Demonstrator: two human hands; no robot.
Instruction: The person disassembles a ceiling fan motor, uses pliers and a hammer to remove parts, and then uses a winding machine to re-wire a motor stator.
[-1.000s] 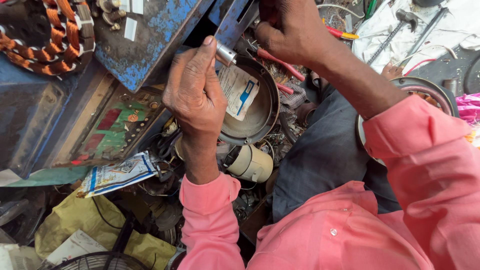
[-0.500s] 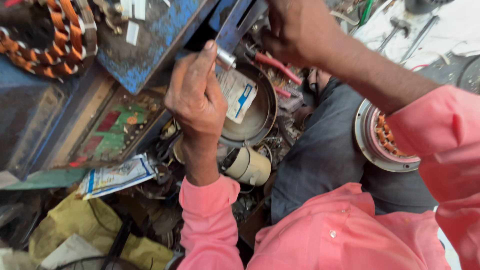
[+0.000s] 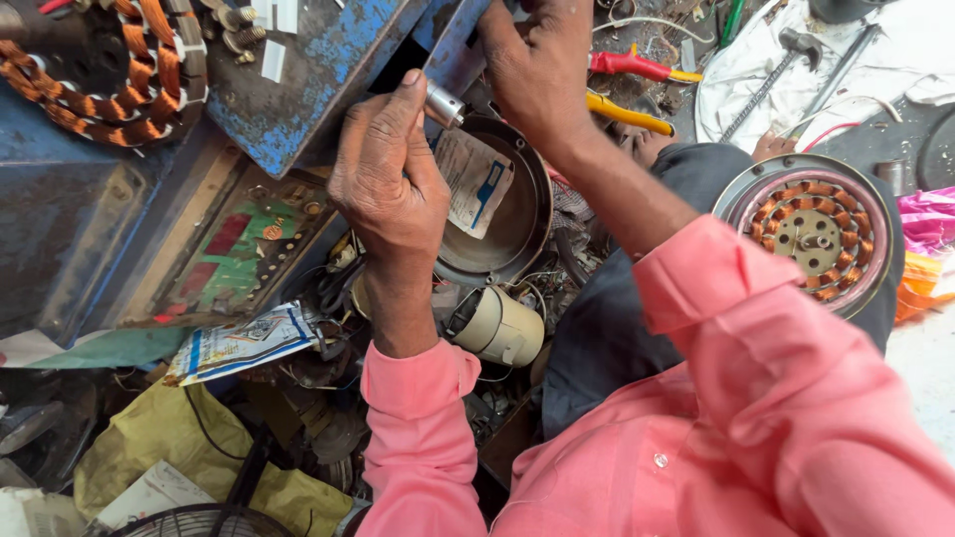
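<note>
Your left hand [image 3: 388,174] pinches one small silver metal cylinder [image 3: 444,103] between thumb and fingertips, fingers closed on it, holding it up against the edge of the blue metal bar [image 3: 453,55]. Your right hand [image 3: 542,65] is closed around that same bar higher up, just beside the cylinder; what lies inside the palm cannot be seen. Directly below both hands sits one round metal pan [image 3: 517,214] with one printed paper slip [image 3: 473,179] lying in it. One cream-coloured cylindrical part [image 3: 497,326] lies just below the pan. Two copper-wound stators are in view: one on your right knee [image 3: 811,229], one at the upper left on the blue casing [image 3: 109,70]. One pair of red-handled pliers [image 3: 632,66] and one yellow-handled tool [image 3: 627,111] lie near your right wrist. One green circuit board [image 3: 244,254] and one printed packet [image 3: 239,343] lie to the left.
</note>
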